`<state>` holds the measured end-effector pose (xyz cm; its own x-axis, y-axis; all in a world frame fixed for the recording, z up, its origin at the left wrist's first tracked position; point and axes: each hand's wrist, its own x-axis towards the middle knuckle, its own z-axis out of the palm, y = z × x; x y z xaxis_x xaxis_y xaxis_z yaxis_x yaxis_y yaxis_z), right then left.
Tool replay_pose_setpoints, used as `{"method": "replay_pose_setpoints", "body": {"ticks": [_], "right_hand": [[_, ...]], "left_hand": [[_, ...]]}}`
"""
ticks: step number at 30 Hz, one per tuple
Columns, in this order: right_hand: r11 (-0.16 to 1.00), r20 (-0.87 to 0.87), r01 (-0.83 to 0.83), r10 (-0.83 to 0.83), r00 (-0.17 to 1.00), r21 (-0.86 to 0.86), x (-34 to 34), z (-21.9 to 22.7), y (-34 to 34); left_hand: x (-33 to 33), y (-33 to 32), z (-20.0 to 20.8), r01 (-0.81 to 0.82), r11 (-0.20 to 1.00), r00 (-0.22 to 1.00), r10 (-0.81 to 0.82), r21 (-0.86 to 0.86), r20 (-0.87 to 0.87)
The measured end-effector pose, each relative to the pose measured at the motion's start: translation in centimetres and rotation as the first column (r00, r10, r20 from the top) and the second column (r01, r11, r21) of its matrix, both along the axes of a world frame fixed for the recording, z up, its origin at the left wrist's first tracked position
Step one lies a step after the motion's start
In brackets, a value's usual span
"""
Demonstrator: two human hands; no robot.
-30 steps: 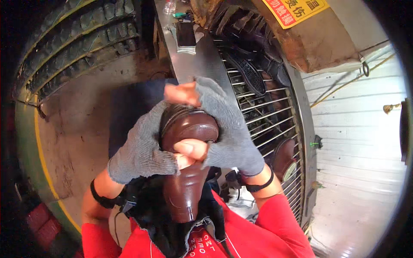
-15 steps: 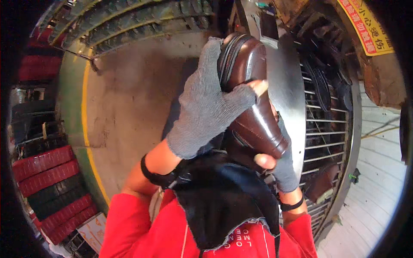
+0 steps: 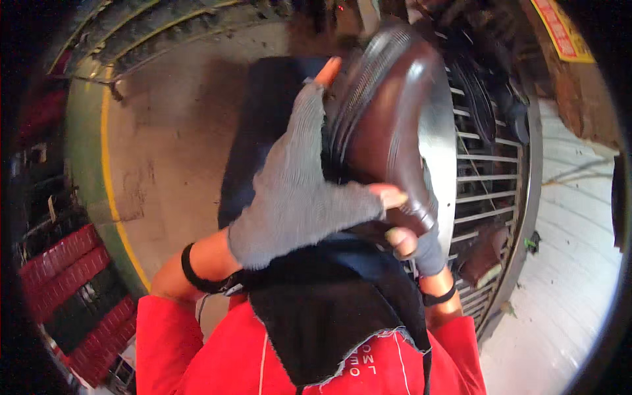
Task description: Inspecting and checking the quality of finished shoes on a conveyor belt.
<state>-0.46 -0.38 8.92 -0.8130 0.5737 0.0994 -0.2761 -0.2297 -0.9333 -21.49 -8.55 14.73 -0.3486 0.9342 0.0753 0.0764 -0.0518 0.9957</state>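
A glossy dark brown leather shoe (image 3: 388, 125), with a dark ridged band along its left side, is held above my lap, rounded end pointing away from me. It is blurred by motion. My right hand (image 3: 421, 250), in a grey fingerless glove, is closed around its near end from the right and beneath; the thumb shows and the other fingers are hidden. My left hand (image 3: 296, 191), gloved the same way, lies along the shoe's left side with thumb and forefinger spread wide. Its thumb tip meets the near end, and its forefinger points up beside the band.
A metal rack (image 3: 487, 178) with bars stands close on my right, with dark shoes (image 3: 484, 105) and a brown shoe (image 3: 484, 257) on it. Red and black ridged pieces (image 3: 66, 257) are stacked at the left. Black cloth (image 3: 329, 303) covers my lap.
The shoe has shifted slightly away from me. My left hand has slid down and left, its thumb moving from the shoe's middle to the near end and its forefinger coming away from the far end.
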Motion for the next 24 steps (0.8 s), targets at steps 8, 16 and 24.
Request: {"method": "replay_pose_setpoints", "body": {"ticks": [8, 16, 24], "right_hand": [[0.988, -0.054, 0.089, -0.096, 0.994, -0.129, -5.3, -0.8, 3.1], [0.969, 0.424, 0.105, -0.194, 0.885, 0.225, -7.9, -1.8, 7.1], [0.794, 0.504, -0.134, -0.237, 0.830, 0.593, -11.1, 0.0, 11.3]], "left_hand": [[-7.1, 0.9, -1.7, 0.557, 0.797, 0.642, -0.234, 0.234, -0.730], [-7.8, -2.4, -8.1, 0.388, 0.921, 0.666, -0.294, -0.018, -0.685], [-9.2, 5.4, -8.6, 0.062, 0.986, 0.931, -0.114, -0.156, -0.347]]}}
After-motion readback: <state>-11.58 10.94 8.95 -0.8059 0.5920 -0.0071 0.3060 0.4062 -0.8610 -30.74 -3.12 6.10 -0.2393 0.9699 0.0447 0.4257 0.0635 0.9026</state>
